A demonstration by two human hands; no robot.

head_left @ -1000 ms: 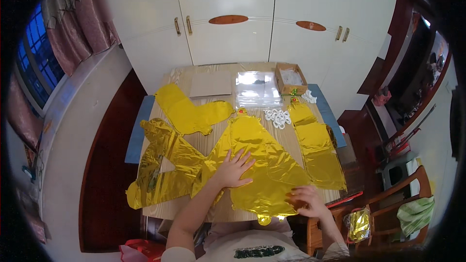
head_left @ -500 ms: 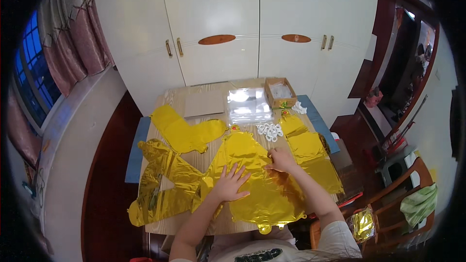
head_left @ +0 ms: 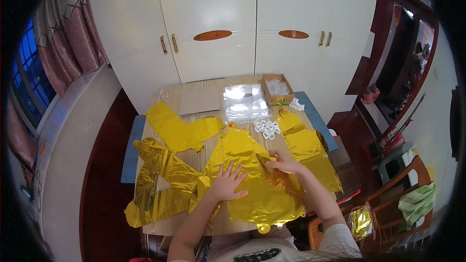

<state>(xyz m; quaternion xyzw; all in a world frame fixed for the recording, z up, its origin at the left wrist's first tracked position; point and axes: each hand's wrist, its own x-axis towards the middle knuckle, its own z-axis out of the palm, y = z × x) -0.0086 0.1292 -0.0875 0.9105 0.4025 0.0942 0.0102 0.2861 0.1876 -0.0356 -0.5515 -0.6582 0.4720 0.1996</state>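
Head view: you are pressing your open left hand (head_left: 227, 187) on the gold foil sheet (head_left: 262, 207) at the table's (head_left: 170, 93) near edge; your right hand (head_left: 284, 163), freshly moved up from its lower corner, is curling at its right edge, grip impossible to tell, seemingly shifting your work there.

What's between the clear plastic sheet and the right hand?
Head view: white rings lie nearer the clear plastic sheet, then a strip of wood-grain tabletop before the right hand.

Hands (head_left: 228, 184) block the middle foil (head_left: 263, 203); sides are passable.
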